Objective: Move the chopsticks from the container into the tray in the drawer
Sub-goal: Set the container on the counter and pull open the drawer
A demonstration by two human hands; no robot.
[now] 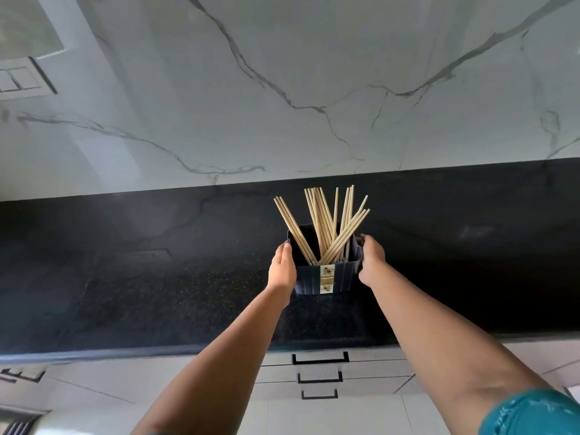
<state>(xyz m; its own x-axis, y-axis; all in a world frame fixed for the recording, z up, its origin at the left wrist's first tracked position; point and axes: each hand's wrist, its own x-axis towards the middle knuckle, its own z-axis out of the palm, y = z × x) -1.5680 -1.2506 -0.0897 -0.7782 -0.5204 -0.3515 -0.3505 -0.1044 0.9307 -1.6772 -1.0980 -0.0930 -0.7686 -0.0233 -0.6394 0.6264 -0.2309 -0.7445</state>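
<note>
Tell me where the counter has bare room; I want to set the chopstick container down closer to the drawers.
The black counter is bare left of the left hand, right of the right hand, and in front of the container up to the edge above the drawers. Only the container, full of chopsticks, is crowded.

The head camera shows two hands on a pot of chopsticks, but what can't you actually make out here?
- Head view: the drawers are shut, so the tray is hidden.
- The chopsticks overlap; their count and lower ends are hidden by the container.
- The label print is too small to read.
- The left hand and right hand cover the container's sides; their palms face away.
</note>
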